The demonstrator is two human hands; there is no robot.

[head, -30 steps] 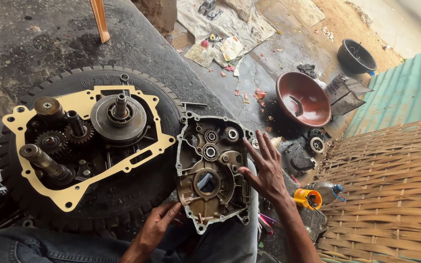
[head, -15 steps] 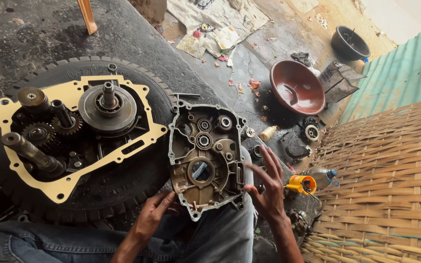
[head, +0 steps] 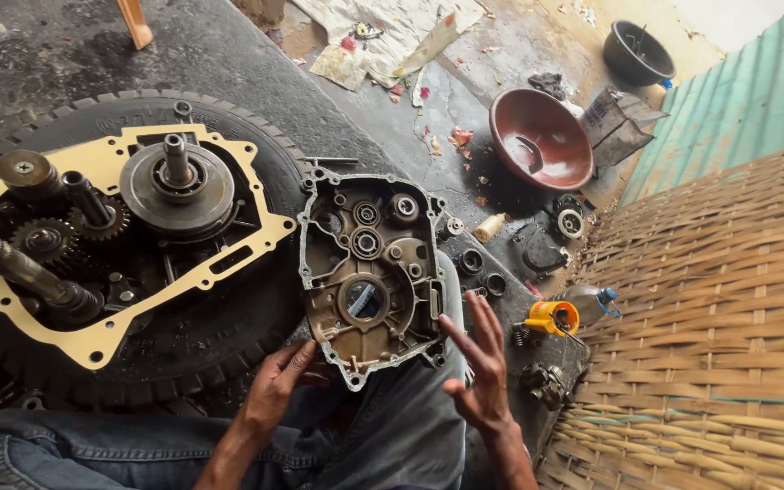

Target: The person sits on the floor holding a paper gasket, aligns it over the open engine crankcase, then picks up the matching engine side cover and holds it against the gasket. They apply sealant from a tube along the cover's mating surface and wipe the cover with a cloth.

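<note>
Oily concrete floor (head: 229, 54), a woven mat (head: 728, 345) to the right — engine parts laid out.
Left hand (head: 274, 386) touches the lower edge of the engine cover (head: 369, 272) resting on the person's denim lap; its grip looks loose, though whether it pinches the rim I cannot tell. Right hand (head: 478, 363) hovers beside the cover, fingers spread — grasping nothing. Gasketed crankcase (head: 111, 236) lies on a tyre (head: 229, 336).

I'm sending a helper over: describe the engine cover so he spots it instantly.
Start at the big black tyre carrying the open engine with the yellow gasket. Right of it, on the person's denim lap, lies the grey metal engine cover, with the left hand at its lower edge. It alone is gearless.
</note>
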